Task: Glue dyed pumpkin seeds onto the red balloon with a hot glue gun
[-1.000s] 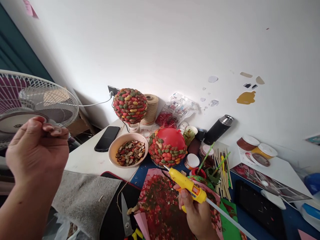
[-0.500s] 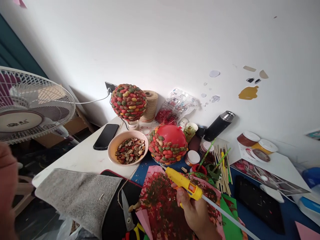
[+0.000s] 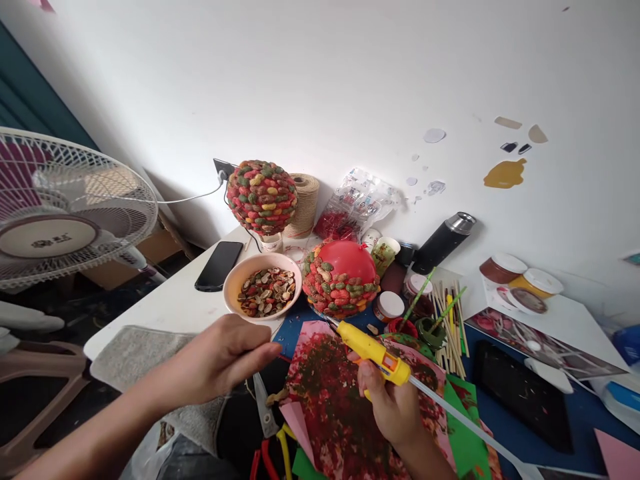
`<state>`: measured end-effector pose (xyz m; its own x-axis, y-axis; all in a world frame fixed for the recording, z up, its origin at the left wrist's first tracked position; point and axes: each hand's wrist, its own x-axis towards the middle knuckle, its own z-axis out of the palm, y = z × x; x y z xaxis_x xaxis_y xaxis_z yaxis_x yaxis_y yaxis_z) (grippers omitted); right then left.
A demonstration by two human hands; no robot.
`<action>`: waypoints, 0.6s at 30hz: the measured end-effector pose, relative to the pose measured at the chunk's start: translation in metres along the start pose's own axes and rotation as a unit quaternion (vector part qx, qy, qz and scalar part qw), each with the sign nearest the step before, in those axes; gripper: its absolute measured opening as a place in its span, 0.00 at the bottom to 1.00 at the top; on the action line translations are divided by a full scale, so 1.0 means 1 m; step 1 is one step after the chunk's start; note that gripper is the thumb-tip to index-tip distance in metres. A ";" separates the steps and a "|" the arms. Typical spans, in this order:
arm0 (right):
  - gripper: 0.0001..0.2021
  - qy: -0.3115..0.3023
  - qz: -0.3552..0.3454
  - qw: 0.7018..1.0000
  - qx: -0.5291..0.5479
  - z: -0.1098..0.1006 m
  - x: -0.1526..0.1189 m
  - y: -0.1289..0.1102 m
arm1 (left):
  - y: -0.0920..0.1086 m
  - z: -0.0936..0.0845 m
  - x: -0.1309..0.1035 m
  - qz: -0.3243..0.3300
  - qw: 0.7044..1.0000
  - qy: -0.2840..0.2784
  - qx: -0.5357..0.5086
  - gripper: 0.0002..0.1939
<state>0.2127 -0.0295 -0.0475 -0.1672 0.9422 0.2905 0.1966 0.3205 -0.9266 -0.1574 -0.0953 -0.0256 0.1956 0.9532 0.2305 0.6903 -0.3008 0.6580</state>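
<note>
My right hand [image 3: 393,403] is wrapped round a yellow glue gun [image 3: 373,351] with a long glue stick trailing from its back. The gun's nozzle is beside the base of a red balloon [image 3: 347,261], partly covered with painted peanut shells. My left hand [image 3: 227,363] hovers over the grey cloth and black mat, fingers curled together; what they hold, if anything, is hidden. Beyond it sits a pink bowl [image 3: 233,283] of shell pieces [image 3: 267,292]. A fully covered shell ball [image 3: 262,197] rests on a paper cup behind the bowl.
Scissors [image 3: 264,408] lie on the black mat beside paint-stained paper [image 3: 340,400]. Paint jars [image 3: 389,305], wooden sticks [image 3: 453,327] and a black flask [image 3: 445,241] stand or lie at the right. A phone [image 3: 219,265], twine spool [image 3: 303,203] and fan [image 3: 60,230] are farther left.
My left hand has come in from the left edge to above the cloth and mat. The view has shifted slightly; my right hand still grips the glue gun by the balloon.
</note>
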 end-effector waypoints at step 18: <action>0.19 -0.065 -0.106 0.987 -0.104 -0.006 0.002 -0.003 | -0.014 -0.020 0.149 -0.034 0.908 -0.070 0.412 0.22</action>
<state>0.2171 -0.0277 -0.0427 -0.3456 0.8357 0.4269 0.3351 0.5348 -0.7757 -0.1515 0.0499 0.0138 0.1809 0.9804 0.0779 0.9793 -0.1723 -0.1063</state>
